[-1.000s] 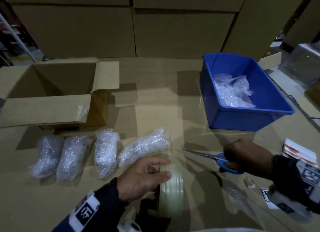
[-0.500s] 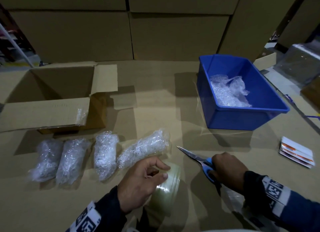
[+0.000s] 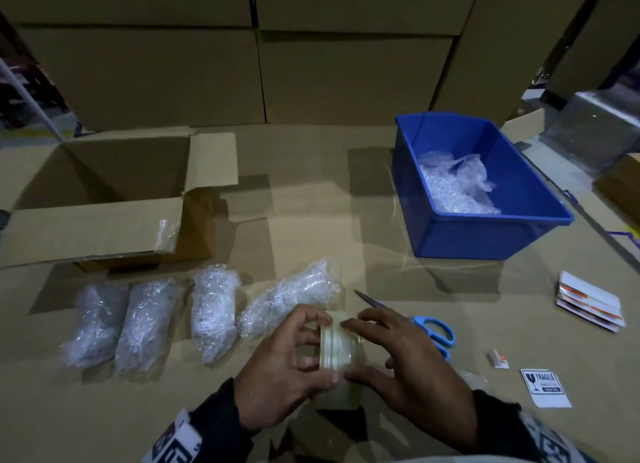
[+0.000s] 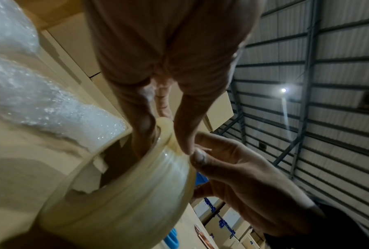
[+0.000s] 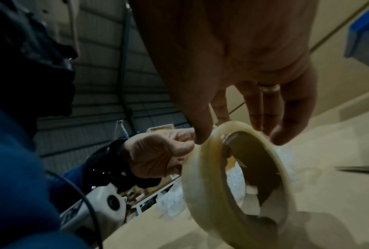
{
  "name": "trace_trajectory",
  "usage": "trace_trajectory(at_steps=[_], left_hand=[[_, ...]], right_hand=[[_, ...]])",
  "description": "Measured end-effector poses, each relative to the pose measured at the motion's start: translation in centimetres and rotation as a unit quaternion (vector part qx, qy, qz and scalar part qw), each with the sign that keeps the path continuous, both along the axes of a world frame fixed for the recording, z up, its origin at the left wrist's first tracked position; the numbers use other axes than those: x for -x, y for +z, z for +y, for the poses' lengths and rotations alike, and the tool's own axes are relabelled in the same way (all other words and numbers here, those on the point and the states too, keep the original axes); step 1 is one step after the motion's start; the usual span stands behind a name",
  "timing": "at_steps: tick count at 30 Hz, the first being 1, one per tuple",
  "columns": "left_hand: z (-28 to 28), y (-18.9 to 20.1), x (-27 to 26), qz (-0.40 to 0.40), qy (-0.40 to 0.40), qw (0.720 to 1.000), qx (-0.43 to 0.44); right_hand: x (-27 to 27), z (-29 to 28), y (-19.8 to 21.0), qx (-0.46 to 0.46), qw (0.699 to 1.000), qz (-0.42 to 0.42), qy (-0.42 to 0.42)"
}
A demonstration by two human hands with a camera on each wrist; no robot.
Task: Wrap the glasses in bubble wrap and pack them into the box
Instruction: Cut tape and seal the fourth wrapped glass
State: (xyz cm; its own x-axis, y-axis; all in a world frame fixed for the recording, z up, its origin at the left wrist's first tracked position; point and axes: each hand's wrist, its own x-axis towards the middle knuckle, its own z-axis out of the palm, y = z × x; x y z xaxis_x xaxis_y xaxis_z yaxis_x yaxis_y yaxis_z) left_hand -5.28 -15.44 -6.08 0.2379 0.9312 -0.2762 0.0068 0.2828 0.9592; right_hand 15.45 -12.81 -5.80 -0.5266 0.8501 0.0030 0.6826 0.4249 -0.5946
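Several glasses wrapped in bubble wrap lie in a row on the cardboard-covered table, the rightmost bundle (image 3: 291,293) just beyond my hands. An open cardboard box (image 3: 93,234) stands at the left, behind them. My left hand (image 3: 317,346) grips a roll of clear tape (image 3: 341,350), with fingers through its core (image 4: 141,134) and the thumb on its outer face. My right hand (image 3: 360,348) pinches the same roll (image 5: 202,176) between thumb and fingers, a fingertip on the tape's surface (image 4: 197,158).
Blue-handled scissors (image 3: 433,331) lie on the table right of my right hand. A blue bin (image 3: 485,216) at the back right holds loose bubble wrap (image 3: 457,185). A fragile sticker (image 3: 544,387) and a stack of stickers (image 3: 588,305) lie at the right.
My right hand has let go of the scissors, which now lie on the table, and has come onto the tape roll. My left hand has lifted the roll.
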Motion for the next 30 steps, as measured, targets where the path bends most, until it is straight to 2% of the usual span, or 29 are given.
trace_trajectory(at_steps=[4,11,26,30], left_hand=[[-0.2,-0.3,0.3,-0.011,-0.027,1.0,0.01],[0.0,-1.3,0.4,-0.041,-0.043,0.998,0.033],[0.0,-1.5,0.8,-0.081,-0.077,0.994,0.016],[0.0,-2.0,0.7,-0.071,-0.068,0.995,-0.001]], right_hand=[[0.8,-1.3,-0.6,-0.008,0.998,0.028,-0.049],[2.3,-3.0,-0.7,-0.077,0.992,0.053,-0.081],[3.4,-3.9,-1.5,-0.084,0.984,0.083,-0.136],[3.7,-4.1,-1.7,-0.103,0.978,0.095,-0.155]])
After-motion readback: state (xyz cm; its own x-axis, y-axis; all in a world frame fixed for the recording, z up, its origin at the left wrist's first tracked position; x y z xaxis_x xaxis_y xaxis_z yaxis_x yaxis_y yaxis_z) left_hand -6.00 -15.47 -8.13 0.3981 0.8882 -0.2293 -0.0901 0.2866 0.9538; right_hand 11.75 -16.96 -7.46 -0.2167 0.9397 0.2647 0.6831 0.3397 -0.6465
